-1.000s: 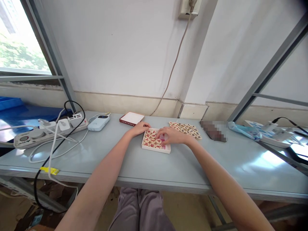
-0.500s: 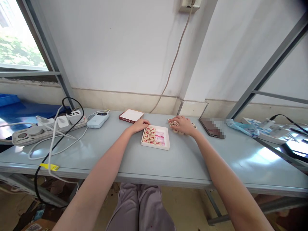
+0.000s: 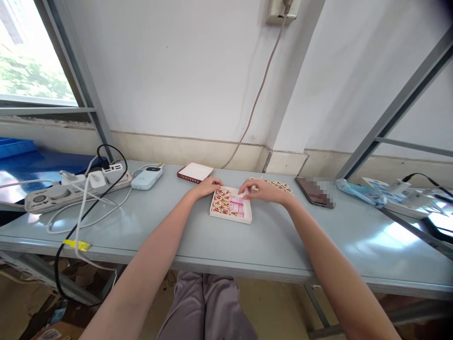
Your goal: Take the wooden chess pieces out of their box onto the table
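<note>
A white open box (image 3: 230, 217) lies on the grey table, with several round pieces (image 3: 222, 201) bearing red characters in its left part and a pink drawing showing on the right of its floor. My left hand (image 3: 208, 187) rests at the box's upper left corner, its fingers closed against the edge. Over the box's upper right part hovers my right hand (image 3: 261, 190), fingers bent and pinched, blurred at the tips; what they hold is too small to make out. Behind it lie more loose pieces (image 3: 279, 184), partly hidden by that hand.
A box lid (image 3: 196, 171) lies behind my left hand. Further left are a light blue device (image 3: 147, 178) and a power strip (image 3: 53, 197) with cables. A phone (image 3: 314, 192) and a plastic bag (image 3: 361, 191) lie to the right.
My right hand has moved left from the loose pieces to above the box, its fingers now drawn together, uncovering more of the pieces. My left hand stays at the box corner.
</note>
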The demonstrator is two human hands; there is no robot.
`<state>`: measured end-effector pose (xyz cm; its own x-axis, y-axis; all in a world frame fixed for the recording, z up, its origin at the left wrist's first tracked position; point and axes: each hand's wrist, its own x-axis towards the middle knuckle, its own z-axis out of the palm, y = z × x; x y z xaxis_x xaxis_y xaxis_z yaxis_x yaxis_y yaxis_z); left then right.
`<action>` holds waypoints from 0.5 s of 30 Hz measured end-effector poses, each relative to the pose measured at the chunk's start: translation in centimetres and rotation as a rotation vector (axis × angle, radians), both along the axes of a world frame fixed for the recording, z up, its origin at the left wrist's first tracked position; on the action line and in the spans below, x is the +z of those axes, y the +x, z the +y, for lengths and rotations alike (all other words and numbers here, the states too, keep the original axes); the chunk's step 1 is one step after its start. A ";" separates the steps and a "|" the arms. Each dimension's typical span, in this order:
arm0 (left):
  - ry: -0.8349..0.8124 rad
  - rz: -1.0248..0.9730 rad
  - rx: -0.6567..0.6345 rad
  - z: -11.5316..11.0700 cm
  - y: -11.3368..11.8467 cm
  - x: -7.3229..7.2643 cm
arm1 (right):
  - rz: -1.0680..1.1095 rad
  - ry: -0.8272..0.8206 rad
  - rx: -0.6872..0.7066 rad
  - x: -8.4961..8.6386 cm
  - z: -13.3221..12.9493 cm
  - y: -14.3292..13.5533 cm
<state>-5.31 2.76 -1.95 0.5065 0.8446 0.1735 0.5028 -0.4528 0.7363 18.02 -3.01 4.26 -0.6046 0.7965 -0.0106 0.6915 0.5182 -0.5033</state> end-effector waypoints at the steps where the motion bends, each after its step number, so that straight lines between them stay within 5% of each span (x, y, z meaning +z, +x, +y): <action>1: 0.009 0.003 0.000 0.0 0.0 0.0 | -0.040 -0.079 0.086 0.2 -0.4 -0.6; 3: 0.024 0.014 0.001 0.0 0.0 0.1 | -0.121 -0.156 0.187 0.1 -1.2 -1.7; 9: 0.037 0.025 -0.001 0.2 0.1 0.0 | -0.183 -0.036 0.212 -0.7 -2.1 -3.5; 15: 0.020 0.017 0.002 0.1 0.0 0.0 | -0.091 -0.051 0.144 0.1 -0.8 -1.1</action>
